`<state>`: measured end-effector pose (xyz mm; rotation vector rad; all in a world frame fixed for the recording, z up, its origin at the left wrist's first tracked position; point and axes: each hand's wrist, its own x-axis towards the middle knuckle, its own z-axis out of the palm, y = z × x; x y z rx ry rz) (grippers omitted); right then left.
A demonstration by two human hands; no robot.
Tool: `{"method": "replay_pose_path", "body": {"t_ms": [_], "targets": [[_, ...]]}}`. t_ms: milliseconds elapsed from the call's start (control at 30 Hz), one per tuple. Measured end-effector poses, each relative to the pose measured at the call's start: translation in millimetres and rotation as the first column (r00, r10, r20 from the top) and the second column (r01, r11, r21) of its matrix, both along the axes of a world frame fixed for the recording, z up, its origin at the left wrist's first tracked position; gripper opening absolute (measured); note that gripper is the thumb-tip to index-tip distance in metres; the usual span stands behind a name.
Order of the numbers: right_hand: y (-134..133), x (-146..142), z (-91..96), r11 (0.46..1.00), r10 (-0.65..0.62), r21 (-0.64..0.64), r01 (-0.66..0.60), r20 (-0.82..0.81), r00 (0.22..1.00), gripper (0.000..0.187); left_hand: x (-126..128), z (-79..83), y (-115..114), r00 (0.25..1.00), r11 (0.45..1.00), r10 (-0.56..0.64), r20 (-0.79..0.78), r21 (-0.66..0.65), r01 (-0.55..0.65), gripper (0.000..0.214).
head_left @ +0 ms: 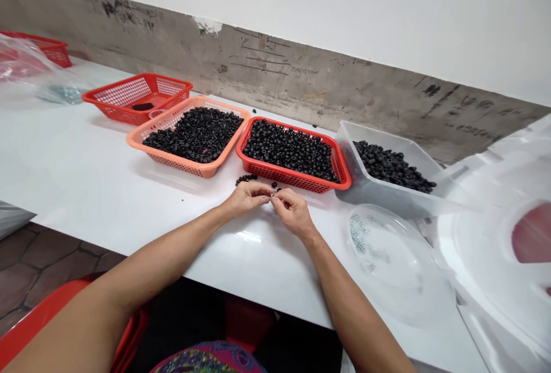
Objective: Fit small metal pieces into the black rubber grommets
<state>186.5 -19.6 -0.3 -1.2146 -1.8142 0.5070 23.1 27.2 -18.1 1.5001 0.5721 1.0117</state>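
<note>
Between the fingertips of the left hand [246,198] and the right hand [293,209] sits a tiny piece [271,195], too small to make out, with thumb and forefinger of each pinched narrow on it and the two pinches meeting. The step in hand looks like fine work on a single piece; the next move seems to call for steady fingertips and a light pinch, since so small a thing could slip. Just beyond the hands, a few loose black pieces [274,185] and a small black cluster [245,179] lie on the white table [107,183], the cluster beside the left hand. Behind them stands the near red basket [293,178], full of black ring-like pieces [288,146], with the orange basket [210,171] close on its left, also well filled. To its right is a clear bin [365,192], part filled with dark pieces [387,163], and before that a translucent lid [400,298] bearing tiny clear bits [361,238]. Farther left, beyond the orange basket, another red basket [112,110] holds a small dark heap [143,107]
</note>
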Motion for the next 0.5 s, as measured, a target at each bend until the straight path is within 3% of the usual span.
{"method": "replay_pose_path", "body": {"t_ms": [167,267,367,433,500], "targets": [[1,-1,-0.6,0.997,-0.032,-0.073,0.027,-0.064,0.997,0.008,-2,0.6,2,0.997,0.997,-0.062,-0.04,-0.047,0.06,0.031],[3,1,-3.2,0.996,-0.051,-0.073,0.046,-0.058,0.997,0.006,-3,-2.4,3,0.99,0.998,-0.071,-0.12,-0.006,0.07,0.03],[4,4,-7.2,0.998,-0.065,0.018,0.064,0.031,0.997,0.006,-5,-5.3,3,0.951,0.974,0.023,-0.309,0.22,0.048,0.025],[6,6,-10.2,0.993,-0.068,0.109,0.053,0.137,0.988,0.008,-7,-5.9,3,0.895,0.906,0.107,-0.434,0.414,0.093,0.023],[6,8,-12.9,0.984,-0.07,0.178,0.027,0.235,0.969,0.01,-9,-5.2,3,0.845,0.835,0.159,-0.511,0.527,0.162,0.022]]}}
